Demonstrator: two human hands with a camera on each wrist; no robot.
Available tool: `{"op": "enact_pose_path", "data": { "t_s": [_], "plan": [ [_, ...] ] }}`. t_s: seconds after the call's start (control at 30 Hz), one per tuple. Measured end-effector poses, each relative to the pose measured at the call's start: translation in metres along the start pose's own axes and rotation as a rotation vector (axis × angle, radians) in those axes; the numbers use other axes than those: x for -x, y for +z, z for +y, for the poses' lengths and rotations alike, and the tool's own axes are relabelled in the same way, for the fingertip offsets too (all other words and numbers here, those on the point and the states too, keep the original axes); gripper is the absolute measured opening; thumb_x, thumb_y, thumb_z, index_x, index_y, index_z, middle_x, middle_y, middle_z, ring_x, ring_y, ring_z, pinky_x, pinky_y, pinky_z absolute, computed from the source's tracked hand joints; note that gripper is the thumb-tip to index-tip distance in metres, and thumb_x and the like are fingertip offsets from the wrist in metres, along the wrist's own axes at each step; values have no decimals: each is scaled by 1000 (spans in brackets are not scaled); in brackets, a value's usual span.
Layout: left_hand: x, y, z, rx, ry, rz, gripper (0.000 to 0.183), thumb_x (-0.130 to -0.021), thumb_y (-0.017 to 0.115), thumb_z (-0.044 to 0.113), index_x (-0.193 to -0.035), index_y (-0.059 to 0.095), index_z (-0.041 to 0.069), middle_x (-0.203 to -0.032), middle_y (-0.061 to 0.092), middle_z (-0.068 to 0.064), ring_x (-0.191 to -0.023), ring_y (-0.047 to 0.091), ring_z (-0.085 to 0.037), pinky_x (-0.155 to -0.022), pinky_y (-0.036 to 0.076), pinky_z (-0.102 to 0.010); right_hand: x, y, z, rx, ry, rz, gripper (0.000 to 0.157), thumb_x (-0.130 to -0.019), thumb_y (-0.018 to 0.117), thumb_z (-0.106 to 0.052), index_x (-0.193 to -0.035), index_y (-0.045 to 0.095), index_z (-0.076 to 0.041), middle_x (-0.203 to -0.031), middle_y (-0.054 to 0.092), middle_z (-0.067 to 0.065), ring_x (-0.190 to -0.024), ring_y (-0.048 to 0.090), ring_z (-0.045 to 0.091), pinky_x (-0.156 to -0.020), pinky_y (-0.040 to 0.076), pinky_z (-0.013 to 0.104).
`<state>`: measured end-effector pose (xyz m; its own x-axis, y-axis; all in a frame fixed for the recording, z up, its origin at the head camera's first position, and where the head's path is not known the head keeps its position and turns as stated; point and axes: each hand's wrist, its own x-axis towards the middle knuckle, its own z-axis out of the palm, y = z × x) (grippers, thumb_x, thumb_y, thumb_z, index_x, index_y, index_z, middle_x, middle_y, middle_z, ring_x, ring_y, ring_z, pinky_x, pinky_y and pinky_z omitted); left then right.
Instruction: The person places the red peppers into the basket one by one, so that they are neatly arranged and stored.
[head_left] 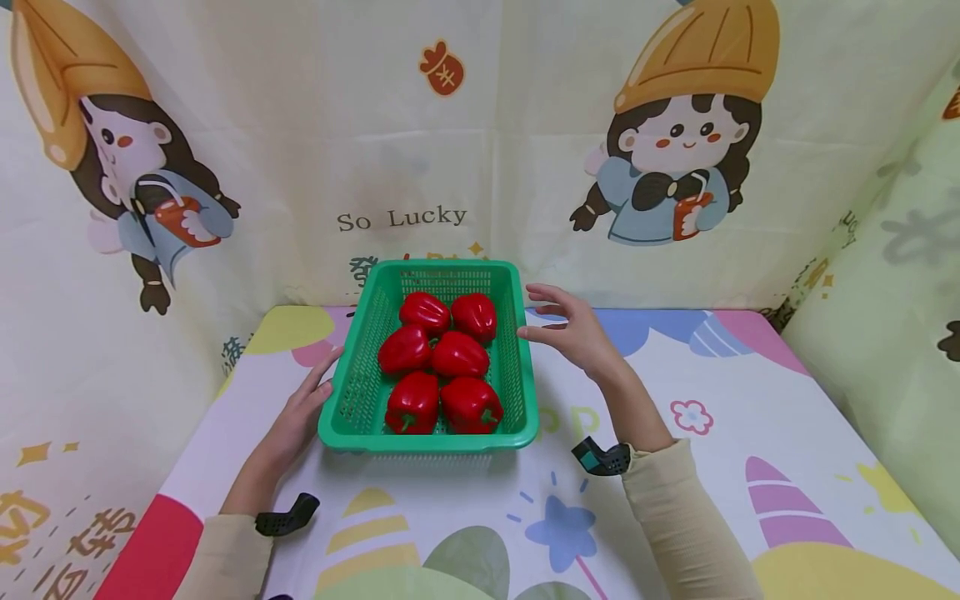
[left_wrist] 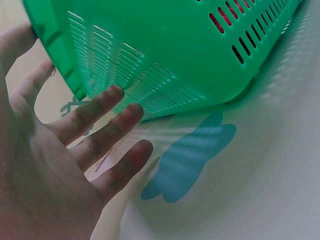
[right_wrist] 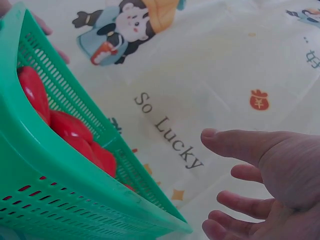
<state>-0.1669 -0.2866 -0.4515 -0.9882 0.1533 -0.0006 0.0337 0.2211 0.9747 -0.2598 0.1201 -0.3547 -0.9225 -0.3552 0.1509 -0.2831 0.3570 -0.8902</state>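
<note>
A green plastic basket [head_left: 428, 442] with slotted walls holds several glossy red bell peppers [head_left: 460, 355], set in rough pairs. My left hand [head_left: 298, 414] is at the basket's left side, its fingers spread along the outer wall. In the left wrist view, the fingers [left_wrist: 95, 112] lie beside the slotted wall; whether they all touch it, I cannot tell. To the right of the basket, my right hand [head_left: 573, 333] is held apart from the rim with thumb and fingers parted. The right wrist view shows that hand [right_wrist: 260, 185] holding nothing, with a gap to the basket [right_wrist: 95, 175].
The basket stands on a table with a printed cloth [head_left: 562, 500], towards its back edge. Behind it hangs a light curtain [head_left: 525, 167] with cartoon figures and lettering. Another curtain [head_left: 892, 333] closes off the right side. Each wrist carries a black strap device [head_left: 600, 458].
</note>
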Motion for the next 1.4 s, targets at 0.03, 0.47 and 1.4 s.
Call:
{"op": "enact_pose_path", "data": {
  "t_s": [0.03, 0.47, 1.4],
  "plan": [
    [0, 0, 0, -3, -1, 2, 54, -103, 31, 40, -155, 15, 37, -164, 7, -4, -149, 4, -38, -111, 9, -73, 0, 0, 0, 2, 1, 1, 63, -85, 74, -24, -142, 47, -24, -143, 50, 6, -131, 48, 29, -97, 49, 55],
    [-5, -1, 1, -15, 16, -9, 56, -104, 32, 37, -156, 14, 25, -164, 8, -7, -149, 3, -40, -110, 7, -74, 6, -3, 3, 7, 28, 16, 61, -86, 73, -26, -141, 48, -24, -143, 51, 4, -132, 47, 30, -98, 47, 55],
    [-1, -12, 1, -31, 93, 46, 52, -105, 32, 33, -155, 22, 20, -137, 48, 16, -122, 47, 6, -104, 41, -28, 20, -7, 18, 60, 31, 48, 53, -89, 69, -26, -138, 52, -15, -140, 53, 9, -130, 49, 30, -105, 44, 49]
  ]
}}
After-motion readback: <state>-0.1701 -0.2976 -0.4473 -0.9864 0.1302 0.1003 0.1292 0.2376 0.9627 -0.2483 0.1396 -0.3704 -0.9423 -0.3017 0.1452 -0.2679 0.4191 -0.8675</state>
